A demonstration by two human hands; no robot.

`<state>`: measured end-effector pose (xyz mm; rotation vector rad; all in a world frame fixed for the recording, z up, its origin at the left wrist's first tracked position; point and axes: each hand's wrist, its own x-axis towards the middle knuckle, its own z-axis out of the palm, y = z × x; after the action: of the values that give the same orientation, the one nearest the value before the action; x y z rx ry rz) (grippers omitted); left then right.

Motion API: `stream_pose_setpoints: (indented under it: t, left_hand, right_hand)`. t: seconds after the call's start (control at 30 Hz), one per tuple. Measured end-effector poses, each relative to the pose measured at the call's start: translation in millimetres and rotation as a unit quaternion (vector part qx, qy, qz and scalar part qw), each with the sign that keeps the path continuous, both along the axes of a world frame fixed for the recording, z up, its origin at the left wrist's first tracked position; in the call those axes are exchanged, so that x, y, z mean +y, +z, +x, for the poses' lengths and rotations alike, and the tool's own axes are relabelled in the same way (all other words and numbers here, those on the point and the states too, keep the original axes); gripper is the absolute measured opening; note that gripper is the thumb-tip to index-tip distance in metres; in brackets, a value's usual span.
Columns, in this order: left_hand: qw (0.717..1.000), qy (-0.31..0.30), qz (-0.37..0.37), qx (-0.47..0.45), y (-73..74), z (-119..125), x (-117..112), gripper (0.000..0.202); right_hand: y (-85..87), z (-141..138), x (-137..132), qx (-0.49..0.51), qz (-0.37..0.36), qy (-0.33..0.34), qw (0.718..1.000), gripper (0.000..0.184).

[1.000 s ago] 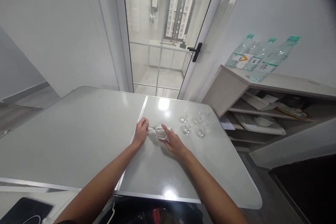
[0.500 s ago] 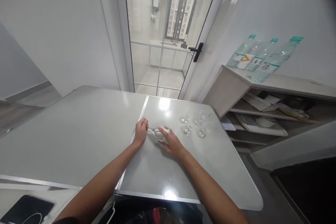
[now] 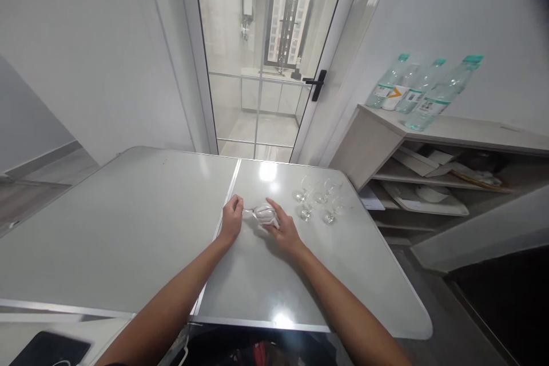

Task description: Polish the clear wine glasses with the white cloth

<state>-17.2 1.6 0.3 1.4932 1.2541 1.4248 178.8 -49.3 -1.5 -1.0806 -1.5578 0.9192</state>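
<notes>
A clear wine glass (image 3: 257,213) is held on its side just above the table, its bowl toward the right. My left hand (image 3: 232,216) is closed around the foot end of its stem. My right hand (image 3: 286,231) wraps the bowl from the rim side, thumb below and fingers above. White, crumpled material that looks like a cloth or tissue (image 3: 266,215) shows at the bowl; I cannot tell how much of it is inside. To the right of my right hand stand several more clear stemmed glasses (image 3: 319,197) in a loose group.
The pale table (image 3: 128,229) has a light seam strip down it. Beyond it is a glass door (image 3: 274,120) with a black handle (image 3: 318,85). At right, a shelf unit (image 3: 369,143) bears several plastic bottles (image 3: 437,97). A dark flat object (image 3: 54,349) lies at lower left.
My right hand has shifted slightly right and its fingers have spread around the bowl, so more of the white material shows. My left hand stays at the stem. The camera view has turned slightly.
</notes>
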Motion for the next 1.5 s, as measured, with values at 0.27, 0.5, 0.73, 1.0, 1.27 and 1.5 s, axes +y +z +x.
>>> stream_pose_setpoints:
  t: [0.27,0.5,0.73,1.0,1.27,1.5]
  left_hand:
    - [0.999,0.032,0.028,0.028,-1.0,-1,-3,0.03]
    - [0.997,-0.002,0.063,0.041,2.4,-3,-6,0.025]
    - [1.0,0.015,0.002,-0.016,1.4,2,-4,0.032]
    - [1.0,-0.015,0.013,-0.014,2.5,-3,-4,0.029]
    - [0.985,-0.035,-0.124,-0.113,-0.8,1,1,0.03]
    - [1.0,-0.011,0.011,-0.002,2.5,1,-6,0.026]
  right_hand:
    - [4.1,2,-1,-0.016,-0.003,0.005,1.0,0.07]
    - [0.9,1,2,0.103,-0.08,-0.03,0.991,0.062]
    - [3.8,-1,-1,-0.004,0.023,-0.02,1.0,0.059]
    - [-2.0,-8,-1,0.15,-0.105,-0.094,0.979,0.072]
    - [-0.6,-7,-6,-0.074,0.091,-0.021,0.993,0.051]
    - [-3.1,-8,3,0.164,-0.127,-0.063,0.976,0.071]
